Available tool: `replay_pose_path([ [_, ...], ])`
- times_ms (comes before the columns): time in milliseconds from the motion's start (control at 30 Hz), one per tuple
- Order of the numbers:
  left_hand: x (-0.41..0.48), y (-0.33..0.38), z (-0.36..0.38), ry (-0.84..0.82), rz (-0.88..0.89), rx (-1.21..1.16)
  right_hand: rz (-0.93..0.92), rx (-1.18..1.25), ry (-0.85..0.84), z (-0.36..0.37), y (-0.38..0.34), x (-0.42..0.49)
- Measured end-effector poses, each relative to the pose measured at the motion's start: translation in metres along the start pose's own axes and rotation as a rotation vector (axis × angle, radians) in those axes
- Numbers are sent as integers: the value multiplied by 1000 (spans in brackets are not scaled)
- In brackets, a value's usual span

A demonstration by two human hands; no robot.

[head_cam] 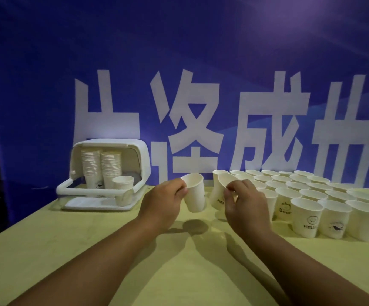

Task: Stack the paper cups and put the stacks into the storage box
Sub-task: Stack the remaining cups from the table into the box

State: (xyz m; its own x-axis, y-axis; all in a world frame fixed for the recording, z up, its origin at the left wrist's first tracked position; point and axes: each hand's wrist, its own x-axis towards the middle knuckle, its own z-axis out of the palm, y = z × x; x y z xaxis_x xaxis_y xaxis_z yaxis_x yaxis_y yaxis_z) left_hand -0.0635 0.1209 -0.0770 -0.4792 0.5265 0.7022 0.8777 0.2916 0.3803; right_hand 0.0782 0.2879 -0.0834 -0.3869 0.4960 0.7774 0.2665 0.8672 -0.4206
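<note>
Cups everywhere on the right half of the yellow-green table (68, 250): rows of loose paper cups (307, 196), upright, mouths up, packed rim to rim, some printed with small logos. Behind everything, a blue banner (179, 51) with large white characters.

Left hand (163, 202) lifted above the table, thumb and fingers pinched on the rim of a plain white paper cup (194, 193), tilted with its mouth toward the camera and its base hanging clear of the tabletop. Right hand (243, 202) raised alongside, fingertips closed on the rim of a second cup (218, 191), likewise tilted, with part of a printed logo showing low on its wall. Both held cups close together, bases leaning toward each other, apparently not touching. Bare forearms reaching in from the bottom edge.

Far left of the table: white storage box (139, 155), lid swung open, front handle frame dropped low. Inside, two tall cup stacks (101, 166) standing side by side, upright, and a single short cup (122, 184) just in front of them. Box well apart from the loose cups, hands between the two.
</note>
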Motion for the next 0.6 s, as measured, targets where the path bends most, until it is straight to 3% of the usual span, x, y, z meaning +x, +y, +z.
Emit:
replay_pose_path([
  [400,49,-125,-54,347,-94,136,-81,328,-50,118,-92,56],
  [600,42,-179,-54,465,-173,153,-20,469,-36,170,-119,70],
])
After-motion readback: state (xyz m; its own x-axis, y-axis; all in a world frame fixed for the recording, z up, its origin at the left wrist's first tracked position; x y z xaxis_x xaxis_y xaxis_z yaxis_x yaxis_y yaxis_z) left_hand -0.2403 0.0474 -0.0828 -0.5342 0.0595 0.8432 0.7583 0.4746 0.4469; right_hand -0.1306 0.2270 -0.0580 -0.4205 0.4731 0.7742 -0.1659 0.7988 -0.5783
